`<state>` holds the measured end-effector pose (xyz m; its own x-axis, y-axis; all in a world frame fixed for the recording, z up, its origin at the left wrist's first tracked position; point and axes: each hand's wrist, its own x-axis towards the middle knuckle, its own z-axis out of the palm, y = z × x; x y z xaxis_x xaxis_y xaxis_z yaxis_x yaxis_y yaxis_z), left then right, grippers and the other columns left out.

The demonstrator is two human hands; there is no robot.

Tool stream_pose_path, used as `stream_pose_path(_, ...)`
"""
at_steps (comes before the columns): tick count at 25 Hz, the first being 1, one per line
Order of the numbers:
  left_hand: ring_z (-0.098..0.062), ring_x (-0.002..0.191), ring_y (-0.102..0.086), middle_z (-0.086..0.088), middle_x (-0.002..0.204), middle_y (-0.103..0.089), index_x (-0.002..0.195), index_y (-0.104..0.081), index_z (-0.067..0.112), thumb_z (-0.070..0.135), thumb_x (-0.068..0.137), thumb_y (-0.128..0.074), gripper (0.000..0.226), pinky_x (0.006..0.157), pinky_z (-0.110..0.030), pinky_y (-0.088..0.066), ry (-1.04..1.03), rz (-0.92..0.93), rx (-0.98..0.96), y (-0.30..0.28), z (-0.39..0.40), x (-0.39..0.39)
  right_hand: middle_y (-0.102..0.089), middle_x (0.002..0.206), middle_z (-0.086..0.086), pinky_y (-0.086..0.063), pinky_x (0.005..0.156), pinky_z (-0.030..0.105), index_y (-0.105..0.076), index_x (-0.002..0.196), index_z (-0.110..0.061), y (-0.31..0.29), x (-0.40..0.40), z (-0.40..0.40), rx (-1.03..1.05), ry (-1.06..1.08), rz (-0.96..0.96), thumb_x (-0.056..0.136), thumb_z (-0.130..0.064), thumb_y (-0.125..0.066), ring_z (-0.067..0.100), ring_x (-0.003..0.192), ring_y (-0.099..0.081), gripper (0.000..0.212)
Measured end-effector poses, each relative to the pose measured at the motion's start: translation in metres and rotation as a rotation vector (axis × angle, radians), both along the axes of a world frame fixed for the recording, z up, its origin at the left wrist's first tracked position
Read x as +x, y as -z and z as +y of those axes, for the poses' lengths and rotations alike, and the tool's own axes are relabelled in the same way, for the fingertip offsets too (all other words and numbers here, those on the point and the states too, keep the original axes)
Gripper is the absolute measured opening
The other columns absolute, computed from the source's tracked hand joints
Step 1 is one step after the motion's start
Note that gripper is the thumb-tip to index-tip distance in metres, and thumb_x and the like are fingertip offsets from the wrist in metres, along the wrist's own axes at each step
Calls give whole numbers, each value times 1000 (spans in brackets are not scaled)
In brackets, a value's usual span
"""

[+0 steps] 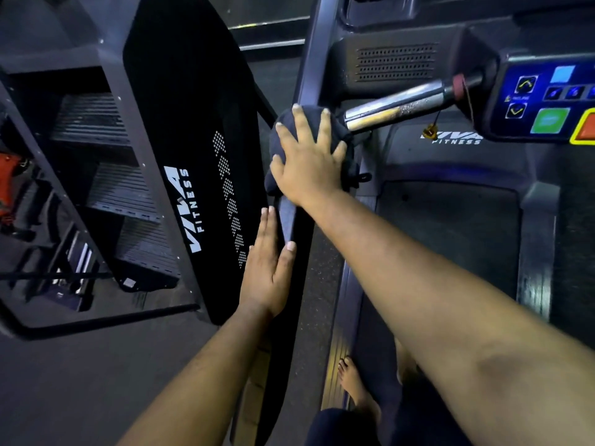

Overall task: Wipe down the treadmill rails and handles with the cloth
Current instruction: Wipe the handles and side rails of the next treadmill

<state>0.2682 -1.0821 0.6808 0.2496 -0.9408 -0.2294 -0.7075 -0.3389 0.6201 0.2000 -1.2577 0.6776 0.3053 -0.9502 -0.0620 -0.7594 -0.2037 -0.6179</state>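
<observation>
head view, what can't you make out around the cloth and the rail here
- Head view: the part of the dark bunched cloth under the right hand is covered by the palm.
- The grey side rail beneath the cloth is hidden, so how clean it is can't be told.
- The blue-lit control panel is cut off by the right edge; its small icons are too blurred to read.
- The left hand lies flat, hiding what it touches.

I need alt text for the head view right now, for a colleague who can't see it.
Seen from above, a person's right hand presses a dark cloth flat onto the treadmill's left side rail, beside the chrome handle. The left hand rests open, fingers straight, against the same rail lower down. The lit console sits at the upper right.
</observation>
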Motion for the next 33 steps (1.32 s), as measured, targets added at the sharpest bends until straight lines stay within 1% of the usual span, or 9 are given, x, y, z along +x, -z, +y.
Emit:
stream_pose_path(6,-4,152,-6,11,166,-1,159,-2,22,71,95,-20,83,122,-54,-19,-2,34,-9,-1,-4,5,-18,165,3,-29,111,64,-41,149,-30,30,-18,19,-128,-104,-271,93,-45,-43,39,151,-6,58)
stream_pose_path(10,6,149,-6,17,162,-1,158,0,25,77,91,-19,87,124,-44,-18,-33,85,-24,-3,0,1,-4,165,5,-8,124,51,-12,155,-21,50,-10,90,220,172,-763,96,-44,-38,24,154,0,68)
stream_pose_path(12,6,149,-7,14,164,-4,159,-3,23,74,92,-21,86,124,-38,-17,-44,95,-20,-3,-1,3,-1,164,0,-3,126,43,-4,152,-20,66,-15,121,326,141,-824,95,-50,-34,16,154,2,71)
stream_pose_path(16,1,151,-5,8,166,-5,159,-5,19,63,96,-22,79,125,-35,-13,-17,63,-18,0,-2,1,-6,167,4,-5,125,43,-13,157,-15,61,-9,41,510,384,-921,90,-61,-32,15,154,-5,84)
stream_pose_path(18,2,151,-5,8,166,-4,159,-5,17,68,95,-21,83,124,-30,-13,-8,68,-35,0,-1,1,-5,167,3,-5,126,43,-13,157,-14,57,-6,63,485,399,-852,93,-55,-33,15,154,-3,78)
stream_pose_path(21,13,146,-4,11,164,-2,158,-9,21,80,89,-19,91,119,-18,-12,-8,103,-58,-1,-2,2,1,166,0,-5,125,43,-10,158,-25,47,-12,125,223,152,-711,95,-48,-40,24,154,2,73)
stream_pose_path(26,25,136,5,20,159,7,158,6,22,83,86,-17,97,125,-47,-10,-25,106,-33,2,-3,4,-6,167,-5,-33,107,69,-42,147,-35,16,-4,10,48,10,-279,93,-34,-51,36,152,5,55)
stream_pose_path(30,10,143,2,6,165,3,158,6,18,76,87,-23,95,125,-49,-7,-154,186,-111,-1,8,7,-19,165,-5,-33,110,64,-50,143,-31,27,-18,108,-41,-128,-275,94,-36,-49,37,151,4,49)
stream_pose_path(33,3,146,-1,1,167,-1,158,0,16,66,88,-20,89,124,-48,-7,-237,178,-117,-4,40,8,-19,164,-8,-32,109,67,-48,142,-37,27,-30,100,-111,-302,-133,92,-52,-46,35,151,9,52)
